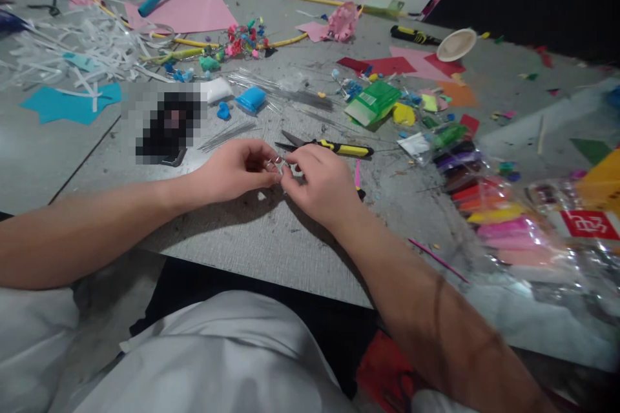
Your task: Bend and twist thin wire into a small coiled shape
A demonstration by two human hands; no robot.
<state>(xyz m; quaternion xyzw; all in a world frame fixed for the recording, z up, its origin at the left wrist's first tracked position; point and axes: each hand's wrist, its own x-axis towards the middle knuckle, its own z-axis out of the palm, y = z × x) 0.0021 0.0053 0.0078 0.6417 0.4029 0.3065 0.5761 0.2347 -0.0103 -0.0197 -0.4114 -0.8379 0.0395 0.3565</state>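
My left hand (237,171) and my right hand (324,184) meet above the table near its front edge, fingertips pinched. Between them is a small, thin, silvery looped wire (276,161), partly hidden by the fingers. Just behind the hands lie scissors (343,149) with black and yellow handles, their blades spread. Loose straight wires (227,135) lie beyond my left hand. Close to my right hand is a thin pink strip (358,174).
A blurred-out phone (174,158) lies to the left. Behind are a blue clay packet (250,99), a green packet (372,103), white paper strips (111,45) and pink paper (194,13). Bagged coloured clay (508,226) covers the right side. A utility knife (411,35) lies at the back.
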